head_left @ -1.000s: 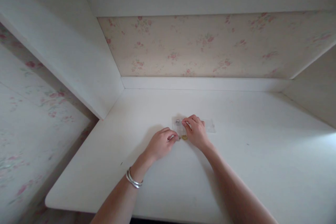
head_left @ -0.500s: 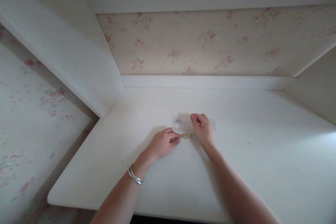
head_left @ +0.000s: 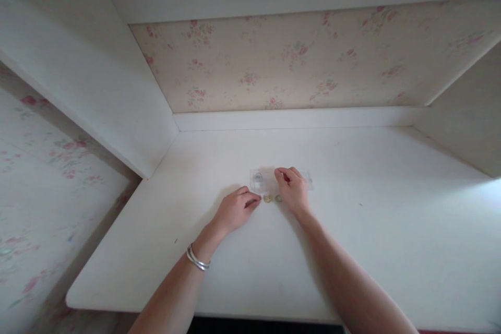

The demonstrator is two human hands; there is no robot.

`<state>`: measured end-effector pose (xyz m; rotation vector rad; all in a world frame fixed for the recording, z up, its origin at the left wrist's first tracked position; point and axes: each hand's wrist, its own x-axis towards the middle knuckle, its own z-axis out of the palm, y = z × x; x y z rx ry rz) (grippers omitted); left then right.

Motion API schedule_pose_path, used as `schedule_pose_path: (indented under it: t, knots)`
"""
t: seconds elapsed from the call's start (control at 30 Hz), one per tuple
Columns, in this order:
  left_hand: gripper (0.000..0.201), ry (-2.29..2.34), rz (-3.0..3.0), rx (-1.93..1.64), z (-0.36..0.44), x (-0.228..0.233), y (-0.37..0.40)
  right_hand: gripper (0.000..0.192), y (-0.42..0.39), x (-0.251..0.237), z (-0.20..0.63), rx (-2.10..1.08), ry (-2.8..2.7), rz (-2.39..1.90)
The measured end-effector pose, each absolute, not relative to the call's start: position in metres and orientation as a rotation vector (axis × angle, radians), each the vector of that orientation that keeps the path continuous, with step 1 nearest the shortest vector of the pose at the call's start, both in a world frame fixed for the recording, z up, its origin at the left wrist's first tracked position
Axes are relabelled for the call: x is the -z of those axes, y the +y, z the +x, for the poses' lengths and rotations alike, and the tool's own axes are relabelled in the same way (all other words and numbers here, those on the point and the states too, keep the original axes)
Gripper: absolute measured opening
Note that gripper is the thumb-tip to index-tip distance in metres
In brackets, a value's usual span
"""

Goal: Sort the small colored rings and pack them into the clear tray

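A small clear plastic case [head_left: 262, 180] lies flat on the white desk [head_left: 352, 229], with one silvery ring-like piece inside its left end. Two small rings, a gold one [head_left: 268, 199] and a greyer one [head_left: 278, 199], lie on the desk just in front of it. My right hand [head_left: 293, 192] rests on the case's right part, fingers curled and pinched together over it. My left hand [head_left: 236, 210] lies on the desk to the left, its fingertips close to the gold ring. A silver bangle sits on my left wrist.
The desk sits in a white alcove: a slanted side panel [head_left: 97, 94] at the left, a floral wallpapered back wall [head_left: 293, 62], a white ledge along its base and another panel at the right. The desk's front edge runs near the bottom of the view.
My right hand moved from the case's left end to its right part, uncovering the piece inside and a second ring on the desk. My left hand stayed near the gold ring.
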<state>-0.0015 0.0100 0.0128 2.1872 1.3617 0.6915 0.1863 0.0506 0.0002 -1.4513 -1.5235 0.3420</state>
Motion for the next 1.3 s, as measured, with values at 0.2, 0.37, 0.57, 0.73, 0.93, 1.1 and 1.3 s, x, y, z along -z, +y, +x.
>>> schedule_pose_path:
  t: [0.2,0.37,0.57,0.73,0.93,1.1,1.3]
  knots:
    - [0.018,1.348,2.119,-0.737,-0.002,-0.013,0.013,0.033,0.05,0.001,0.186,-0.342,-1.559,-1.456]
    - [0.02,1.333,1.999,-0.783,-0.003,-0.017,0.016,0.033,0.046,-0.006,0.189,-0.303,-1.646,-1.443]
    - [0.026,1.376,1.83,-0.885,0.0,-0.019,0.02,0.028,0.03,-0.026,0.197,-0.244,-2.167,-1.348]
    - [0.029,1.451,1.756,-1.004,0.01,-0.012,0.03,0.025,0.023,-0.03,0.194,-0.348,-2.396,-1.241]
    - [0.024,1.44,1.851,-1.002,0.019,-0.009,0.037,0.019,0.024,-0.028,0.191,-0.228,-2.491,-1.174]
    - [0.026,1.479,1.792,-1.009,0.016,-0.01,0.035,0.019,0.023,-0.026,0.189,-0.186,-2.533,-1.166]
    - [0.032,1.528,1.705,-1.054,0.003,-0.015,0.027,0.02,0.022,-0.028,0.186,-0.206,-2.574,-1.154]
